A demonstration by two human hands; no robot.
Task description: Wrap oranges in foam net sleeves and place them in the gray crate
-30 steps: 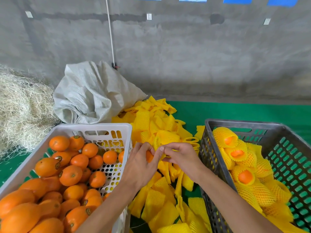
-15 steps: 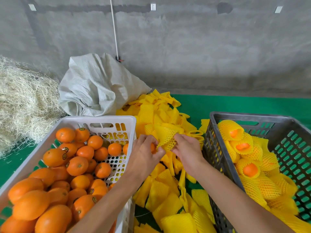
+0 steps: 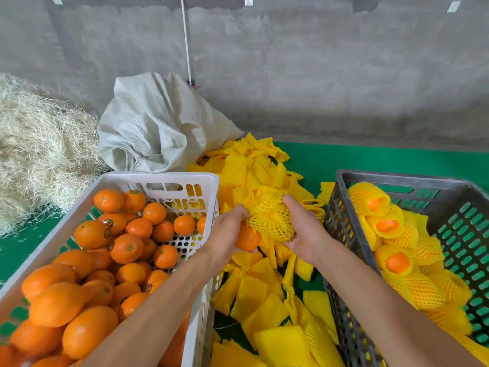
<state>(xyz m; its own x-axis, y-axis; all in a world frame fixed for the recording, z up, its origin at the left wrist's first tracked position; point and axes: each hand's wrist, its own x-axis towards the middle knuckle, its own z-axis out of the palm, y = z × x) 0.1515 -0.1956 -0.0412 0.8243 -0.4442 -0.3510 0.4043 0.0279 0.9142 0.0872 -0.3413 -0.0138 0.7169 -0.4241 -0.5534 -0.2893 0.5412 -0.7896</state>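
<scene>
Floor: green mat point(image 3: 344, 160)
Orange point(image 3: 247, 238): left hand point(image 3: 227, 234) grasps it
Sleeve point(image 3: 271, 218): right hand point(image 3: 304, 229) grasps it; mouth toward orange; axis up-right
Crate point(image 3: 397, 178): right

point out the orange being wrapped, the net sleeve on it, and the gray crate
orange point(image 3: 247, 238): head view, on its bare lower part below the sleeve
net sleeve point(image 3: 272, 221): head view, on the stretched mesh between the hands
gray crate point(image 3: 341, 229): head view, on its near left wall
</scene>
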